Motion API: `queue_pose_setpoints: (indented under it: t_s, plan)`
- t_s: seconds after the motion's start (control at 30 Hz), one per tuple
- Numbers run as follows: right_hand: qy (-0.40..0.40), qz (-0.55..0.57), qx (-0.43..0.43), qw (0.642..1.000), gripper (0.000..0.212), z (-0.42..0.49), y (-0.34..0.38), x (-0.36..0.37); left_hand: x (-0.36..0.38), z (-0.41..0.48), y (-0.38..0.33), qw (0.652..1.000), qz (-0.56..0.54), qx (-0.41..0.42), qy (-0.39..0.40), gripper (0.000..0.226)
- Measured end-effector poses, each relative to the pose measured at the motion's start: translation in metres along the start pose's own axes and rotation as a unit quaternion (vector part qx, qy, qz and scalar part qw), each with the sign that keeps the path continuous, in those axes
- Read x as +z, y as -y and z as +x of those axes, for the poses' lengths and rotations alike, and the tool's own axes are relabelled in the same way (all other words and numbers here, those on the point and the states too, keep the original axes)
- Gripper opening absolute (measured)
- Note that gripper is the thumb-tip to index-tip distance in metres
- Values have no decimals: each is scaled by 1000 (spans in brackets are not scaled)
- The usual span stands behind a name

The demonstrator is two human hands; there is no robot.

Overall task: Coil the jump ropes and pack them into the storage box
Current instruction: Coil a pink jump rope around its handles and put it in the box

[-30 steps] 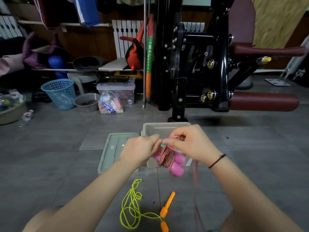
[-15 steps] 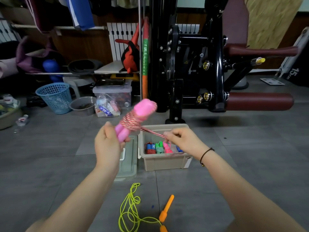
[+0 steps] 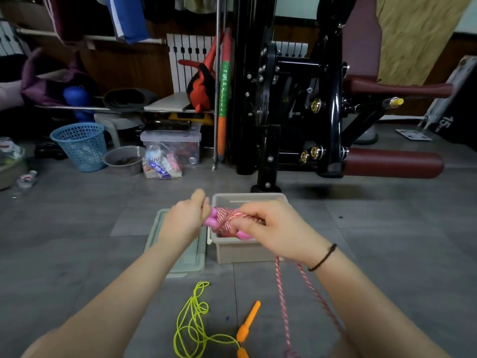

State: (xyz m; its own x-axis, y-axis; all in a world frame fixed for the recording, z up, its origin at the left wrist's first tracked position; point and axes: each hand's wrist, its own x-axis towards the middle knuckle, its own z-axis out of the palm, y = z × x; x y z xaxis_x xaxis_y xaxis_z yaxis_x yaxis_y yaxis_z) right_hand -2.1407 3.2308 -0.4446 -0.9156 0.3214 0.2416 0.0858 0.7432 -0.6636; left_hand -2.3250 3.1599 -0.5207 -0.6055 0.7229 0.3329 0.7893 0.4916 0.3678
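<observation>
Above the beige storage box (image 3: pixel 240 251) I hold a jump rope with pink handles (image 3: pixel 210 220) and a red-and-white cord (image 3: pixel 227 219) wound round them. My left hand (image 3: pixel 184 218) grips the handles at their left end. My right hand (image 3: pixel 273 228) pinches the cord over the wound part. A loose length of the cord (image 3: pixel 282 301) hangs from my right hand down to the floor. A yellow-green rope with orange handles (image 3: pixel 247 324) lies tangled on the floor near me. The box's contents are hidden behind my hands.
The box's pale green lid (image 3: pixel 180 254) lies flat just left of the box. A black exercise machine (image 3: pixel 291 104) with dark red pads stands behind the box. A blue basket (image 3: pixel 81 146), a grey basin (image 3: pixel 124 160) and a clear bin (image 3: pixel 171 143) stand at the back left.
My left hand has brought the pink handles down from a raised, tilted position to just over the box. My right hand has come in close to them, and a loose cord now hangs down.
</observation>
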Motion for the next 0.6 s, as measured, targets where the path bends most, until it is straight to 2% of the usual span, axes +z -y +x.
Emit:
queue_pose_setpoints:
  t_s: [0.1, 0.23, 0.3, 0.37, 0.47, 0.6]
  plan:
    - [-103, 25, 21, 994, 29, 4, -7, -14, 0, -14, -12, 994, 2, 101, 34, 26]
    - [-182, 28, 66, 981, 27, 12, -36, -28, -12, -36, -22, 977, -110, 171, 62, 36]
    - [-178, 52, 100, 977, 27, 16, -49, -30, -21, -47, -27, 962, -192, 187, 51, 33]
    - [-140, 100, 126, 977, 23, 18, -54, -25, -30, -56, -31, 943, -266, 200, 3, 30]
    - [-80, 140, 148, 976, 21, 18, -56, -17, -46, -63, -34, 919, -356, 160, -60, 28]
    - [-49, 185, 209, 959, 31, 24, -60, 3, -64, -59, -34, 844, -522, -21, -123, 35]
